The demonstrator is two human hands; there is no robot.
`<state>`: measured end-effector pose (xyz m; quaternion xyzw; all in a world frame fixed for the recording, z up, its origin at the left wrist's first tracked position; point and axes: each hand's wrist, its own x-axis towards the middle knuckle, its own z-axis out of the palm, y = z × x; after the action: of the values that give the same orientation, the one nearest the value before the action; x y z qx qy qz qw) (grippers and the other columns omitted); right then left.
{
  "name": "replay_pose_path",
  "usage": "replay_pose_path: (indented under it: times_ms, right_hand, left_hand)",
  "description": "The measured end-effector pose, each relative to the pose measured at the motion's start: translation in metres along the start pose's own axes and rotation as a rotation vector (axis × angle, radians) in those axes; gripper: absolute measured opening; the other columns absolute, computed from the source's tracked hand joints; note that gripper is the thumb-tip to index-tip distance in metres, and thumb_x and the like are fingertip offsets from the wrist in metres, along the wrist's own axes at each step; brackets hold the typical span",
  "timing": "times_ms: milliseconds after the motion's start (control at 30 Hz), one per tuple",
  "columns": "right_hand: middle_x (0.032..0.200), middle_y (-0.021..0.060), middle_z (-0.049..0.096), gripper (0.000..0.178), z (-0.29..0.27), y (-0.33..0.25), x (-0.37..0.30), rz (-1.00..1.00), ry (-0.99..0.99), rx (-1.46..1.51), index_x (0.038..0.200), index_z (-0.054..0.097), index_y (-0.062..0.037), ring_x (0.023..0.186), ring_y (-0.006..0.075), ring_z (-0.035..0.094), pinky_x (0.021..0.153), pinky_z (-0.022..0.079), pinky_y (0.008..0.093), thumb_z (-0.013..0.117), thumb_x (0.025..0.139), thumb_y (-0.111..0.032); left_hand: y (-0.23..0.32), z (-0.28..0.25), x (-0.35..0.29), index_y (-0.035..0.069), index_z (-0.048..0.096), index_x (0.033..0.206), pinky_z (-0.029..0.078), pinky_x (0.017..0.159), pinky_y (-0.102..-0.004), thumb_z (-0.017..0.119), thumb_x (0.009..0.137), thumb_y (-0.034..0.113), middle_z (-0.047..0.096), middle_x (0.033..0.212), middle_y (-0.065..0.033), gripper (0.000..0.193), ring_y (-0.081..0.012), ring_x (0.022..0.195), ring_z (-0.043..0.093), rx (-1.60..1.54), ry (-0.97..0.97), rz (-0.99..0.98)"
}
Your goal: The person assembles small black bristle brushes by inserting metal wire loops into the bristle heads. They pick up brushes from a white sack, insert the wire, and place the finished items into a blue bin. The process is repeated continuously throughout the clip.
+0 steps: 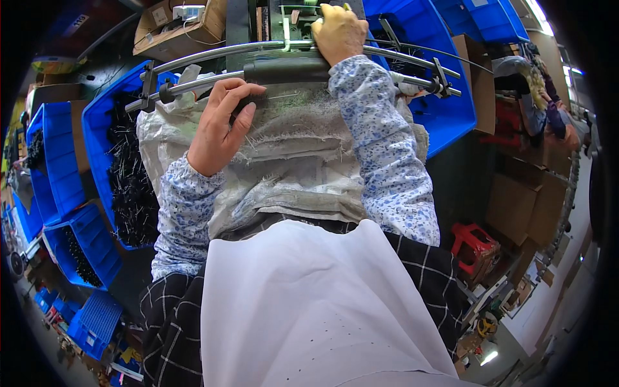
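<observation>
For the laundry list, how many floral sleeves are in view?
2: the left floral sleeve, just below the left hand, and the right floral sleeve, below the right hand.

Fisheye view in diffuse light; my left hand point(222, 129) and right hand point(340, 33) are clearly lit and fairly sharp. My white cloth point(309, 297) reads brightest, its folds softly shaded; the bars point(219, 53) carry narrow glare. A lamp point(540, 16) shines at the upper right rim. The floor point(451, 187) lies dim. Edges bow and blur toward black corners.
</observation>
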<state>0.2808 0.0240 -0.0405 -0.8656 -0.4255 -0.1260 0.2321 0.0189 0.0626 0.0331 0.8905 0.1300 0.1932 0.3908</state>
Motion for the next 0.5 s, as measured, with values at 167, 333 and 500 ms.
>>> replay_pose_path:
  times_ms: [167, 333, 500]
  right_hand:
    - [0.093, 0.0117, 0.066, 0.024, -0.004, 0.001, -0.001, -0.052, 0.066, 0.003, 0.095, 0.067, -0.0087, 0.097, 0.029, 0.059, 0.083, 0.042, 0.0449, 0.057, 0.076, -0.02]
    - [0.098, 0.012, 0.066, 0.028, -0.011, 0.041, -0.003, -0.017, 0.082, -0.038, 0.099, 0.068, -0.0098, 0.102, 0.0295, 0.058, 0.085, 0.042, 0.0451, 0.059, 0.077, -0.022]
    - [0.098, 0.0125, 0.065, 0.024, -0.02, 0.075, 0.007, 0.004, -0.028, 0.051, 0.096, 0.069, -0.0106, 0.091, 0.0313, 0.062, 0.08, 0.047, 0.0443, 0.058, 0.082, -0.027]
  left_hand:
    - [0.003, -0.003, 0.001, 0.002, 0.055, 0.112, 0.039, 0.092, -0.0333, 0.046, 0.087, 0.005, 0.048, 0.11, -0.0153, 0.026, -0.0275, 0.104, 0.049, -0.017, -0.008, -0.019]
    - [-0.006, 0.001, -0.005, 0.001, 0.051, 0.11, 0.041, 0.091, -0.0307, 0.049, 0.087, 0.001, 0.048, 0.114, -0.013, 0.023, -0.0209, 0.103, 0.051, -0.2, 0.096, -0.047]
    - [-0.01, 0.0, -0.006, 0.0, 0.051, 0.111, 0.045, 0.088, -0.028, 0.051, 0.089, 0.0, 0.047, 0.116, -0.0095, 0.022, -0.0152, 0.104, 0.052, -0.41, 0.103, -0.081]
